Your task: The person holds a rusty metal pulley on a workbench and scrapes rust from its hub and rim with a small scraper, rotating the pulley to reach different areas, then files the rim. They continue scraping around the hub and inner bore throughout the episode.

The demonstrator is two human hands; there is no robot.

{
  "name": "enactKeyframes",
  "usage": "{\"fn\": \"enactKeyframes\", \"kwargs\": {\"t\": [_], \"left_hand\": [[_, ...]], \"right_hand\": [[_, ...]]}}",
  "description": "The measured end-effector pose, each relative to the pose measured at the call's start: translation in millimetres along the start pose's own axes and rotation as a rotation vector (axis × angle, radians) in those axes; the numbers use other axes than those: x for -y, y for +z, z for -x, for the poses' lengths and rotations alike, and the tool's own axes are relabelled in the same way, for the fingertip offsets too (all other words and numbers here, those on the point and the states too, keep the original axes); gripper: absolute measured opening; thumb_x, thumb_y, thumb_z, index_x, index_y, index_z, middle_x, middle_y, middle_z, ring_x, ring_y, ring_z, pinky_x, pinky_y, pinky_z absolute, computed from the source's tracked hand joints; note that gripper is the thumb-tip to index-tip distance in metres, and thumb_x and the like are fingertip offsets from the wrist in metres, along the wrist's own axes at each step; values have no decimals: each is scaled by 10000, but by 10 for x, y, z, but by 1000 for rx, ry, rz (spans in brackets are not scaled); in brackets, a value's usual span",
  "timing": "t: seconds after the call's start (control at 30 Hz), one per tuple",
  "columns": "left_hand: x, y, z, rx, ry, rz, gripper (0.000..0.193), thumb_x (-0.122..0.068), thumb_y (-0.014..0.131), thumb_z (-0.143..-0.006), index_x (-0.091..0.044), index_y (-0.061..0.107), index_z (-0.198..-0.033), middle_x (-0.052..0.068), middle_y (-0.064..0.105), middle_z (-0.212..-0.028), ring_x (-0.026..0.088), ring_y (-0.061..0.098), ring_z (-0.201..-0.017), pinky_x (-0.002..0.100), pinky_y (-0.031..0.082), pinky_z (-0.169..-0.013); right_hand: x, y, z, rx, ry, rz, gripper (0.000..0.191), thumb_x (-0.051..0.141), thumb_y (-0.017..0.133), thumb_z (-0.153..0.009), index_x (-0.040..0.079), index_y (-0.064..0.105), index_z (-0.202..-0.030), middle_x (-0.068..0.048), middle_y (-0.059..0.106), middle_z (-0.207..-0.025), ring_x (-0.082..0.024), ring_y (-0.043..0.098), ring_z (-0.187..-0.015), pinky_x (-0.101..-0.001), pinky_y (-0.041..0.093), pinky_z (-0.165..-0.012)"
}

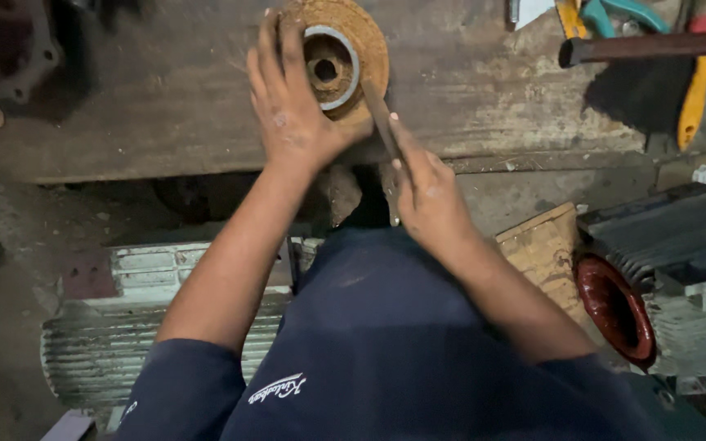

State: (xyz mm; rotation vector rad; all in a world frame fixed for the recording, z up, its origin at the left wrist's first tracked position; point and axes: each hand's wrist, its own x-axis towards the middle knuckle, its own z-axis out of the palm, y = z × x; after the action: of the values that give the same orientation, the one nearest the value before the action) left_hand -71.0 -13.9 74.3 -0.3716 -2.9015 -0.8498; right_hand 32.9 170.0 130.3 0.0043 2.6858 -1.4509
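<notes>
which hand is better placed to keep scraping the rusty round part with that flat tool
Right. The right hand grips the flat tool, its tip against the rusty round part; the left hand lies across it.

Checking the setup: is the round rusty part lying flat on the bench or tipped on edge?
Flat. The round rusty part shows its ringed face and centre hole straight up at the camera, left hand pressing on it.
</notes>
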Motion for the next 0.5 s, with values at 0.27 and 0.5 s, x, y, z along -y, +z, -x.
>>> {"fn": "enactKeyframes", "kwargs": {"t": [0.27, 0.5], "left_hand": [[53, 23, -15, 9, 22, 14, 1323, -674, 1015, -668, -127, 254, -1602, 233, 229, -1639, 525, 292, -1455, 646, 373, -1181], [10, 38, -8, -41, 11, 15, 1306, -683, 992, -719, -96, 226, -1599, 247, 219, -1645, 525, 278, -1471, 655, 356, -1182]], "right_hand": [[120, 81, 23, -30, 50, 56, 540, 8, 556, -1036, 73, 425, -1556, -311, 676, -1178, -489, 680, -1080, -492, 554, -909], [122, 104, 6, -48, 33, 42, 545, 12, 541, -1048, 78, 402, -1571, -316, 674, -1182, -496, 679, -1076, -506, 550, -915]]}}
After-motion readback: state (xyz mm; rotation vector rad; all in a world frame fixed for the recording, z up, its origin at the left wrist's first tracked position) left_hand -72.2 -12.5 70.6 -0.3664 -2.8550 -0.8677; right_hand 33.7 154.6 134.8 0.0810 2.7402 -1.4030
